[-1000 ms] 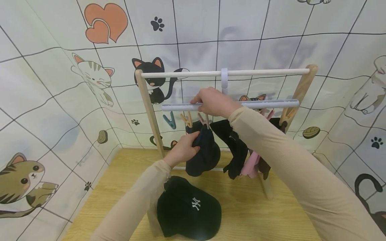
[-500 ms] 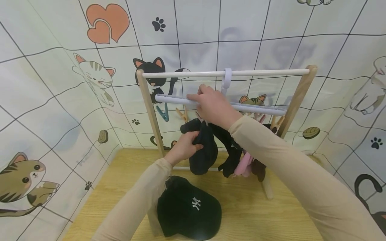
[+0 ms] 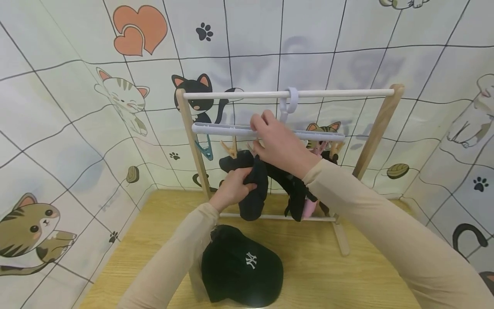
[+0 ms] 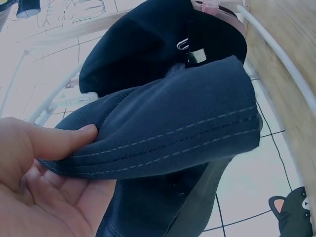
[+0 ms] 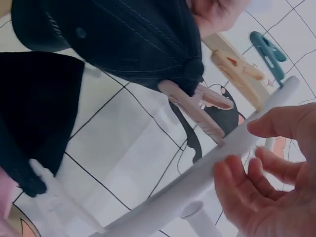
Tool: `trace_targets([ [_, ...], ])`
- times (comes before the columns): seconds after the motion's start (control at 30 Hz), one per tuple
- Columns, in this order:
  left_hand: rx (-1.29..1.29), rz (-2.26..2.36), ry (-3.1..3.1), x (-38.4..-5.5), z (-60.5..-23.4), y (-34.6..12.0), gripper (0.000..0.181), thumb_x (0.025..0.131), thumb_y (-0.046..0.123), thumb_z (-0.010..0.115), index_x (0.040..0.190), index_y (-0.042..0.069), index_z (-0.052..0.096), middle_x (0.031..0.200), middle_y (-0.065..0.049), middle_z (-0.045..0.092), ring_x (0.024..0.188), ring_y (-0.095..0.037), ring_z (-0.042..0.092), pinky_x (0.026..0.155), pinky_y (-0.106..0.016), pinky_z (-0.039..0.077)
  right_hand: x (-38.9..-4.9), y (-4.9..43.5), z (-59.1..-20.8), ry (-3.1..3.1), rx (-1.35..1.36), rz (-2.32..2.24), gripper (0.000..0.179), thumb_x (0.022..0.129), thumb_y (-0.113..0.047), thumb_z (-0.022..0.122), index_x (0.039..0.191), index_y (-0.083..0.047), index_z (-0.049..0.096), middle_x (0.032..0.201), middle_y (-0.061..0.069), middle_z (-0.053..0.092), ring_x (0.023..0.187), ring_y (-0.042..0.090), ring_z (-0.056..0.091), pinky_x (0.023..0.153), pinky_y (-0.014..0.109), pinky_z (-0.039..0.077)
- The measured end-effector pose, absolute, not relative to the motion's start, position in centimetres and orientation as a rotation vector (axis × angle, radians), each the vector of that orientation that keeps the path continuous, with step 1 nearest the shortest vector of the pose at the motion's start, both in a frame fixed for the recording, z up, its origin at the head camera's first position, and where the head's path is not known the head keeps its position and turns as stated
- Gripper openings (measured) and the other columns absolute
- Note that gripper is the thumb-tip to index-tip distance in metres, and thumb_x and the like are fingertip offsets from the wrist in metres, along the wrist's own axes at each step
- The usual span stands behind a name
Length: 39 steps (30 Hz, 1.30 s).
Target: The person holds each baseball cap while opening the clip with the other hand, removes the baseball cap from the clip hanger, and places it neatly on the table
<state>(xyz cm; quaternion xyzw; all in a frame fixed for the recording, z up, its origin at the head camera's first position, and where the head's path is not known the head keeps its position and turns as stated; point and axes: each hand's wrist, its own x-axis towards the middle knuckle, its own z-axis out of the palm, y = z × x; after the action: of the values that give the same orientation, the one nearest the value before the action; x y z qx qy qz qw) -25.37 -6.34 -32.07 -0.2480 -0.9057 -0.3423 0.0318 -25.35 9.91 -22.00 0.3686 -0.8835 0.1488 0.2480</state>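
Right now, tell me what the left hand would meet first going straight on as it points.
The left hand would first meet the dark navy fabric cap it pinches; beyond that, its line seems to reach the right hand, though depth is unclear.

Below my left hand (image 3: 233, 189) I see a dark cap (image 3: 239, 274) with a white logo (image 3: 251, 260), on the wooden table (image 3: 328, 279). Behind my right hand (image 3: 283, 145) spreads a gridded backdrop (image 3: 251, 34); its orange hearts (image 3: 152, 26) are up and left of both hands.
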Motion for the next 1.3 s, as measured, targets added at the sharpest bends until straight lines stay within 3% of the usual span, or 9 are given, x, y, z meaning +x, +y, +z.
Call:
trace_targets([
  [0.13, -0.763, -1.061, -2.793, -25.3, -32.2, -6.6, 0.03, 0.088, 0.002, 0.068, 0.119, 0.002, 0.064, 0.105, -0.01, 0.069, 0.095, -0.026, 0.066, 0.082, -0.038, 0.052, -25.1, 10.2, -23.0, -2.323, 0.944, 0.25, 0.013, 0.091, -0.01, 0.063, 0.097, 0.002, 0.061, 0.084, 0.012, 0.056, 0.065, 0.023, 0.053, 0.059, 0.034, 0.046],
  [0.3, -0.776, -1.04, -2.802, -25.3, -32.2, -6.7, 0.032, 0.089, 0.003, 0.067, 0.121, 0.001, 0.063, 0.109, -0.012, 0.068, 0.098, -0.027, 0.065, 0.084, -0.038, 0.051, -25.1, 10.1, -23.7, -2.229, 0.831, 0.07, 0.018, 0.091, -0.02, 0.066, 0.089, -0.003, 0.073, 0.072, 0.008, 0.064, 0.065, 0.022, 0.06, 0.062, 0.037, 0.047],
  [0.4, -0.792, -1.037, -2.811, -25.1, -31.9, -6.8, 0.03, 0.089, 0.003, 0.067, 0.119, 0.001, 0.064, 0.11, -0.012, 0.068, 0.098, -0.026, 0.065, 0.085, -0.038, 0.05, -25.0, 9.8, -23.6, -2.24, 0.784, 0.013, 0.028, 0.091, -0.03, 0.067, 0.077, -0.007, 0.072, 0.06, 0.004, 0.058, 0.055, 0.02, 0.056, 0.056, 0.035, 0.044],
  [0.57, -0.867, -1.105, -2.808, -24.4, -31.3, -7.2, 0.018, 0.089, 0.003, 0.068, 0.106, 0.002, 0.066, 0.102, -0.009, 0.068, 0.092, -0.021, 0.065, 0.08, -0.035, 0.051, -25.0, 8.9, -22.8, -2.296, 0.743, -0.12, 0.046, 0.091, -0.04, 0.065, 0.057, -0.01, 0.06, 0.046, 0.001, 0.039, 0.041, 0.017, 0.04, 0.043, 0.031, 0.028],
  [0.63, -0.9, -1.121, -2.799, -24.2, -31.1, -7.3, 0.014, 0.088, 0.002, 0.068, 0.102, 0.002, 0.065, 0.099, -0.008, 0.068, 0.088, -0.019, 0.064, 0.078, -0.033, 0.05, -25.1, 8.5, -22.4, -2.33, 0.734, -0.159, 0.047, 0.091, -0.043, 0.065, 0.058, -0.009, 0.06, 0.045, 0.001, 0.037, 0.04, 0.017, 0.038, 0.042, 0.03, 0.024],
  [0.77, -0.932, -1.147, -2.806, -23.7, -30.6, -7.4, 0.011, 0.088, 0.002, 0.068, 0.098, 0.002, 0.063, 0.092, -0.006, 0.066, 0.078, -0.015, 0.061, 0.073, -0.029, 0.048, -25.1, 7.8, -22.0, -2.419, 0.71, -0.212, 0.045, 0.09, -0.047, 0.064, 0.068, -0.008, 0.067, 0.047, 0.001, 0.042, 0.042, 0.017, 0.041, 0.041, 0.03, 0.028],
  [0.9, -0.937, -1.178, -2.812, -23.4, -30.3, -7.4, 0.008, 0.089, 0.001, 0.067, 0.095, 0.002, 0.062, 0.085, -0.005, 0.063, 0.07, -0.014, 0.056, 0.067, -0.027, 0.045, -25.2, 7.5, -22.0, -2.451, 0.666, -0.212, 0.045, 0.091, -0.046, 0.062, 0.068, -0.007, 0.065, 0.048, 0.002, 0.043, 0.042, 0.018, 0.043, 0.04, 0.03, 0.029],
  [1.1, -0.948, -1.187, -2.778, -23.1, -30.1, -7.4, 0.009, 0.088, 0.001, 0.068, 0.096, 0.001, 0.063, 0.089, -0.007, 0.067, 0.074, -0.014, 0.059, 0.07, -0.027, 0.046, -25.2, 7.1, -22.2, -2.45, 0.622, -0.168, 0.047, 0.094, -0.041, 0.056, 0.058, -0.011, 0.056, 0.048, 0.0, 0.04, 0.042, 0.018, 0.041, 0.04, 0.03, 0.026],
  [1.3, -0.958, -1.307, -2.748, -23.3, -30.4, -7.5, 0.015, 0.088, -0.002, 0.066, 0.103, 0.0, 0.065, 0.099, -0.009, 0.069, 0.089, -0.018, 0.064, 0.078, -0.03, 0.048, -25.5, 7.1, -22.2, -2.462, 0.598, -0.099, 0.038, 0.092, -0.035, 0.061, 0.066, -0.008, 0.062, 0.049, 0.001, 0.044, 0.043, 0.02, 0.044, 0.039, 0.031, 0.03],
])
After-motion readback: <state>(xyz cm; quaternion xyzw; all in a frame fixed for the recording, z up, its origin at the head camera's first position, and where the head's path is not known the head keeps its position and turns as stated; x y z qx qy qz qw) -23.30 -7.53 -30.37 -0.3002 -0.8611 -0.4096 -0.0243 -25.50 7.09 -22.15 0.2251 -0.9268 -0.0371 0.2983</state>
